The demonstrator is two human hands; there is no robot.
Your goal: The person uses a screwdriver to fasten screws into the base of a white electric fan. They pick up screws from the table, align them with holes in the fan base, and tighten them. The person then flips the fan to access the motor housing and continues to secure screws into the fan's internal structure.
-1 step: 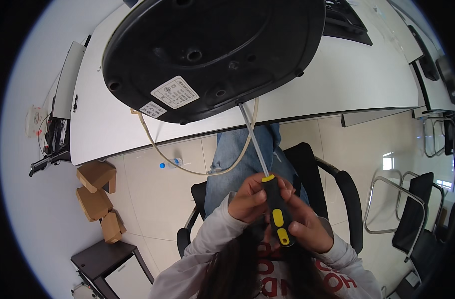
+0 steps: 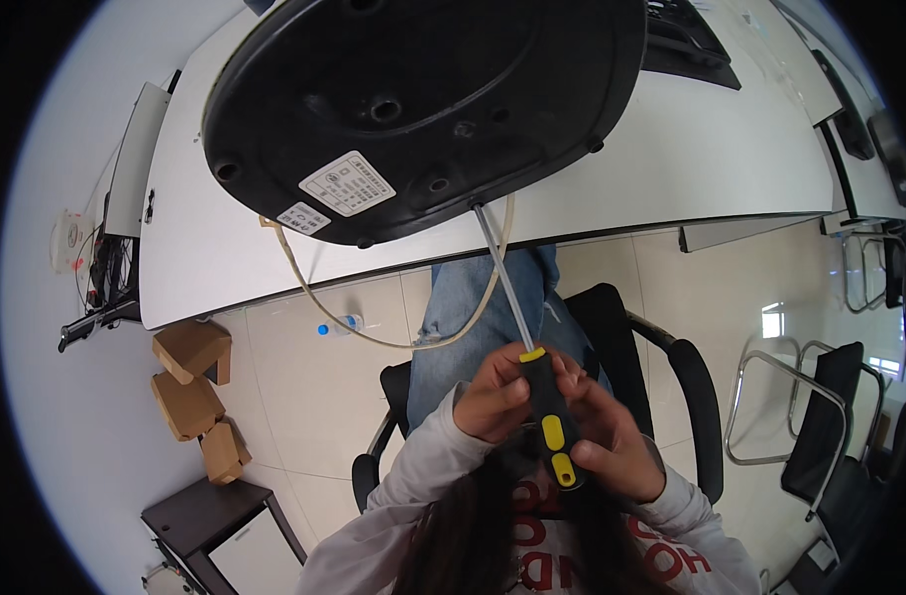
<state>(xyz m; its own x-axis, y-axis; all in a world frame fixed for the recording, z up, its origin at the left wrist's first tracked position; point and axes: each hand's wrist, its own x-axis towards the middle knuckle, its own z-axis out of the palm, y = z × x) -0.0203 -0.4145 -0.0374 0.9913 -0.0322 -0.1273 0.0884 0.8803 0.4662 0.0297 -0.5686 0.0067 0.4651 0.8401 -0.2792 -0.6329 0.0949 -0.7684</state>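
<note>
A screwdriver point(image 2: 547, 397) with a black and yellow handle slants up and away from me. My left hand point(image 2: 491, 399) is closed around the front of the handle, by its yellow collar. My right hand point(image 2: 614, 446) grips the handle's right side, thumb near the yellow patches. The metal shaft runs to the near edge of a large black rounded plastic base point(image 2: 542, 89), its tip hidden in a hole there. Several round recesses and white labels point(image 2: 348, 183) show on the base's underside. A pale hose point(image 2: 374, 343) loops down below it.
The base is at a white table point(image 2: 671, 178). I sit on a black office chair point(image 2: 696, 407). On the floor lie cardboard boxes point(image 2: 187, 407) and a water bottle point(image 2: 342, 325). A dark cabinet point(image 2: 207, 518) stands lower left; metal-framed chairs point(image 2: 820, 436) stand right.
The fingers of my right hand have shifted slightly along the handle. The base, shaft and left hand look almost unmoved.
</note>
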